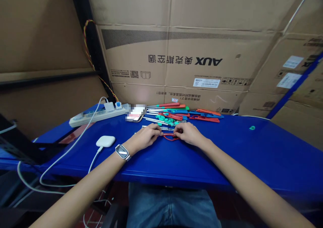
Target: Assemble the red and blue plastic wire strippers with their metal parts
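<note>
My left hand (148,135), with a silver-banded watch (122,152) on its wrist, pinches the left end of a thin red plastic loop-shaped piece (169,138). At the right end of that piece, the fingers of my right hand (191,134) are closed on it. Its exact kind is too small to make out. Just beyond my hands lies a heap of silver metal rods (157,121), small green plastic parts (174,121) and flat red plastic pieces (204,119). A rod with a red handle (169,105) lies at the back of the heap.
A phone (136,113) lies left of the heap, beside a white power strip (98,116). A white earbud case (105,141) with a cable sits on the blue table (227,154). One small green part (252,128) lies far right. Cardboard walls (141,39) stand behind.
</note>
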The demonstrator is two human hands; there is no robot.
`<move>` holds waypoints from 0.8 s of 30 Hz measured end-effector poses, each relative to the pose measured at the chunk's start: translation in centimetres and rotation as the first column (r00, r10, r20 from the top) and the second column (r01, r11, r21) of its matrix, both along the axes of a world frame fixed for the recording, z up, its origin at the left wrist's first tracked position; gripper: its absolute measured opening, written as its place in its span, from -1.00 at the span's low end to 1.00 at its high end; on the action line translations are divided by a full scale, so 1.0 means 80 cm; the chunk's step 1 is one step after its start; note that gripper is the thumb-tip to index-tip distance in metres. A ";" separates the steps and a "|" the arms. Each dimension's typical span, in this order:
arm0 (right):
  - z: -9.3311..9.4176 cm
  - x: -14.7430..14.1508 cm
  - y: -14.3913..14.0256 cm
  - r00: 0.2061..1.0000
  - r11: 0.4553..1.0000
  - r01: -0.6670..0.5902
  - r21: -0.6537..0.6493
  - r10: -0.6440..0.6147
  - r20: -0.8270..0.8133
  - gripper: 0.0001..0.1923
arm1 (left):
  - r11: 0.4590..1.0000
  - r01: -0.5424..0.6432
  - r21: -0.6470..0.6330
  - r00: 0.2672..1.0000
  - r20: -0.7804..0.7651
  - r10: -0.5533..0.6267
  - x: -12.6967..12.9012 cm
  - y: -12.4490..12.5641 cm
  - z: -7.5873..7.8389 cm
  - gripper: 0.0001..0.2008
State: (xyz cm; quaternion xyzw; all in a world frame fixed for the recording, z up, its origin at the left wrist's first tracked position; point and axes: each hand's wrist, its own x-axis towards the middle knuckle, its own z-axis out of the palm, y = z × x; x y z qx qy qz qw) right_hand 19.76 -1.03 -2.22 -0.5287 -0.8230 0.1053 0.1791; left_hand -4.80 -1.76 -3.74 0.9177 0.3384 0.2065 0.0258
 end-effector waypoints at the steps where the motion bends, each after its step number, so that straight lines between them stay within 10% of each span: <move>1: 0.000 0.000 0.000 1.000 1.000 0.001 -0.001 -0.001 0.002 -0.91 | 1.000 -0.003 0.004 1.000 -0.010 0.003 0.000 -0.001 0.001 -0.73; 24: 0.014 0.016 0.037 0.969 0.989 0.024 0.145 0.013 -0.247 -0.82 | 0.996 -0.016 0.091 0.999 -0.034 0.019 0.000 -0.001 0.004 -0.73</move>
